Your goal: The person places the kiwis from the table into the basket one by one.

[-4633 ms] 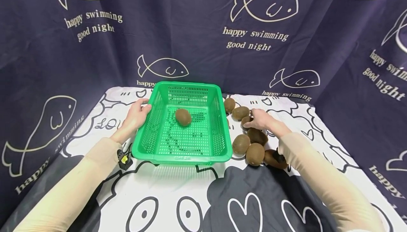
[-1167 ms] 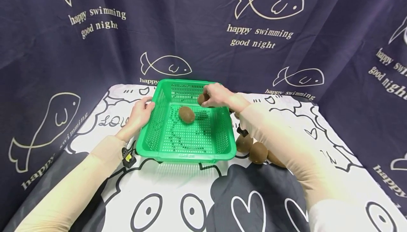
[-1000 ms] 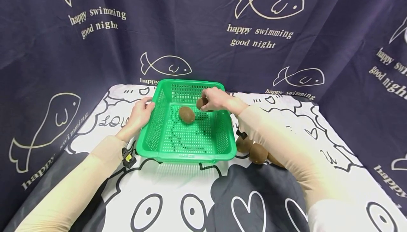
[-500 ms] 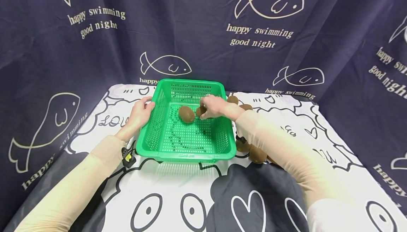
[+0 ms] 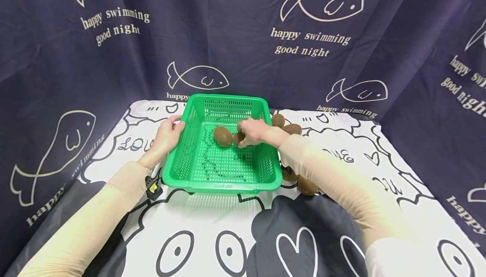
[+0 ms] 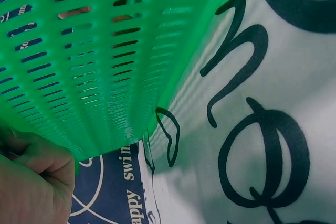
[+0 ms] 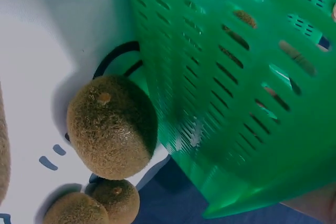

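Observation:
My left hand (image 5: 168,134) grips the left rim of a green plastic basket (image 5: 222,186), its thumb over the edge. In the left wrist view the curled left hand (image 6: 37,177) sits against the basket's slotted wall (image 6: 105,77). Inside the basket, my right hand (image 5: 255,132) pinches a brown kiwi (image 5: 238,139) low down near the floor, partly hidden by the fingers. Just left of it another kiwi (image 5: 222,136) lies on the basket floor; the two seem to touch. Only a strip of the right hand (image 7: 317,203) shows in the right wrist view, beyond the wall.
Outside the basket's right wall several kiwis lie on the patterned cloth, among them one at the back (image 5: 278,120), one beside it (image 5: 292,129) and one nearer the front (image 5: 307,185). The right wrist view shows a large kiwi (image 7: 113,127) close against the wall. A dark curtain (image 5: 243,36) hangs behind.
My right hand took a kiwi from the group at the right, carried it left over the rim and lowered it beside the other kiwi. The left hand stays on the rim.

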Available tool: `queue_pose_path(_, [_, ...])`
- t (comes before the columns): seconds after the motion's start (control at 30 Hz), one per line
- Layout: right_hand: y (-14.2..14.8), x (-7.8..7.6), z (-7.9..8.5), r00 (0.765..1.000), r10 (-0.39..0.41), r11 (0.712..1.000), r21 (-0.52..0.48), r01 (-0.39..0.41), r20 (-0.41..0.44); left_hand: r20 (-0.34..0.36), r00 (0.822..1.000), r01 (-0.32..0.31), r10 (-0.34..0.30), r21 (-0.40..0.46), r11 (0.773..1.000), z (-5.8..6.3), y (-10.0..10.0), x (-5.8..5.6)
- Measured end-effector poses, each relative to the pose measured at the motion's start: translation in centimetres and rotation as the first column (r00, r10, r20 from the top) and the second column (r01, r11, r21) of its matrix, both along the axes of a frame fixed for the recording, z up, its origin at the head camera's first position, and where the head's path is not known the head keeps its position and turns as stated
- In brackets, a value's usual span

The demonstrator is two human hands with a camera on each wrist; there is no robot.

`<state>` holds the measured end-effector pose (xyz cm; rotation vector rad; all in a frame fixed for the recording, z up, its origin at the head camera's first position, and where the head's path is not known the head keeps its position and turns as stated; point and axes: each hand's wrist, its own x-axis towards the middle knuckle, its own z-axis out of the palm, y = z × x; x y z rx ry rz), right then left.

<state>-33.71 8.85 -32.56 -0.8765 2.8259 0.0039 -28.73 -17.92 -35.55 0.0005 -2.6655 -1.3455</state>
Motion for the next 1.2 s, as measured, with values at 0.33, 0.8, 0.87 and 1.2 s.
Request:
queue_pose_path(0.33, [1.6,-0.2,2.0,0.999,-0.027,0.988,-0.153,0.020,-0.043,-0.001,1.000,-0.003,0.003,0.005,1.000,0.0,0.2,0.0])
queue_pose_path(0.8, [9.6,-3.0,2.5,0.935,-0.304,0.860,-0.475,0.187,-0.184,-0.008,1.000,-0.008,0.008,-0.007,1.000,-0.1,0.1,0.1])
queue_pose_path(0.87, [10.5,-3.1,1.8,0.930,-0.322,0.884,-0.408,0.229,-0.176,-0.007,1.000,-0.010,0.010,-0.004,1.000,-0.1,0.1,0.1])
queue_pose_path(1.2, [13.5,-3.6,-1.2,0.911,-0.412,0.901,-0.152,0.406,-0.013,-0.002,1.000,-0.005,0.005,0.020,1.000,-0.4,-0.1,-0.2])
